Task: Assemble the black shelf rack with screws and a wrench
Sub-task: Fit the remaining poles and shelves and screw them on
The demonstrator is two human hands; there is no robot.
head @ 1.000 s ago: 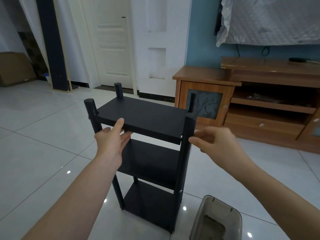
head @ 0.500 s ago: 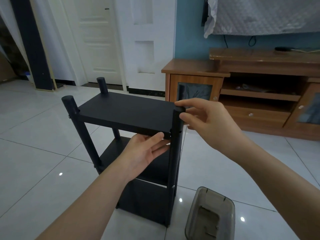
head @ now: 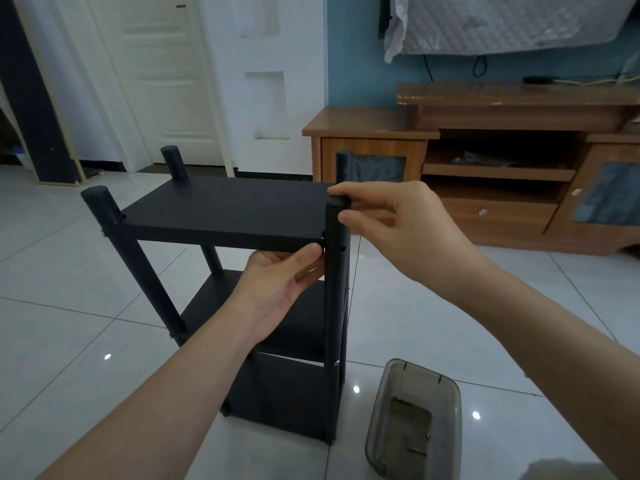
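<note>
**Both hands close on the rack's front right corner**

Head view: the black shelf rack [head: 287, 396] stands upright on the white tiled floor [head: 69, 271], just in front of the person and left of a smoky translucent container [head: 415, 410] that sits on the tiles.

The left hand [head: 277, 282] reaches in below the top shelf [head: 225, 209]. Its thumb lies against the shelf's front edge and its fingers are curled underneath, so it pinches the board close to the front right post [head: 334, 289]. Half a second ago that hand was flat, palm up, with its fingers spread under the same edge. A second ago it held the edge nearer the middle of the shelf.

The right hand [head: 398, 230] pinches the capped top of the front right post between thumb and forefinger. It had the same grip half a second ago. A second ago it hovered beside the post without touching it.

An unfilled hole [head: 343, 248] shows on the post at the height of the top shelf, next to the left thumb. A screw head [head: 335, 363] shows lower on the same post. A wooden cabinet [head: 367, 157] stands against the blue wall behind.
</note>
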